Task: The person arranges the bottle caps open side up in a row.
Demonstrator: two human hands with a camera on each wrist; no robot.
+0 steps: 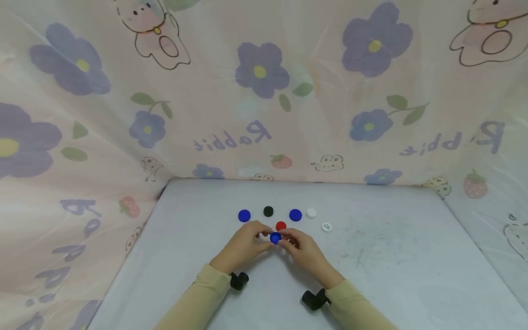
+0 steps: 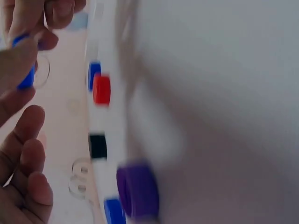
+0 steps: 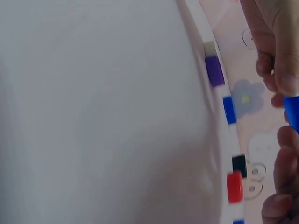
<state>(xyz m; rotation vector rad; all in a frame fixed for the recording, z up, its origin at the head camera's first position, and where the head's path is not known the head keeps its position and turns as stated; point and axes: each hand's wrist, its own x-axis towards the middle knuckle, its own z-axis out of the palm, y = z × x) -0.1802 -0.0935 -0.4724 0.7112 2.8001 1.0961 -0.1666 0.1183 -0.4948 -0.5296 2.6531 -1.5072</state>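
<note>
Pinching the blue cap point(image 1: 275, 238), lower centre of the head frame | our left grip point(image 1: 246, 241) at its left edge, our right grip point(image 1: 306, 252) at its right | round outline, neither hand nearer

the cap point(image 1: 275, 238) is blue, the backdrop point(image 1: 313, 123) flowered.

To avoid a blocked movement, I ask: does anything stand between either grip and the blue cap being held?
Nothing visible does: the left grip and right grip both hold the blue cap directly. The red cap lies beyond it, not between.
</note>
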